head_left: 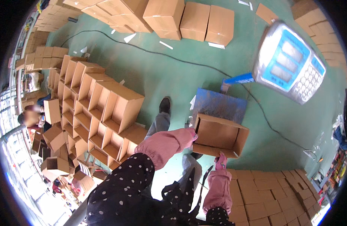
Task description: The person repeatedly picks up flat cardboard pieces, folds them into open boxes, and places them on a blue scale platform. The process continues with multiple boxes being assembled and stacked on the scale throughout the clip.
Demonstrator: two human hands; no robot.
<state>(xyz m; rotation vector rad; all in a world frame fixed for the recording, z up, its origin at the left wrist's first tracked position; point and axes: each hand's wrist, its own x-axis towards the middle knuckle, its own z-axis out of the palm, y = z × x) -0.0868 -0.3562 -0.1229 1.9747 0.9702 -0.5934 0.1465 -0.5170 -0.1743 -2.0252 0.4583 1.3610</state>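
- Box (218, 136): open-topped
- Left hand (193, 134): fingers gripping rim, 9 o'clock
- Right hand (220, 162): fingers gripping rim, 6 o'clock
- Scale panel (290, 62): 1–2 o'clock, print unreadable

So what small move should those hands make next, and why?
Perhaps ease the box forward: in this view it leaves the far part of the blue plate uncovered, and the left hand and right hand are at the box's edges.
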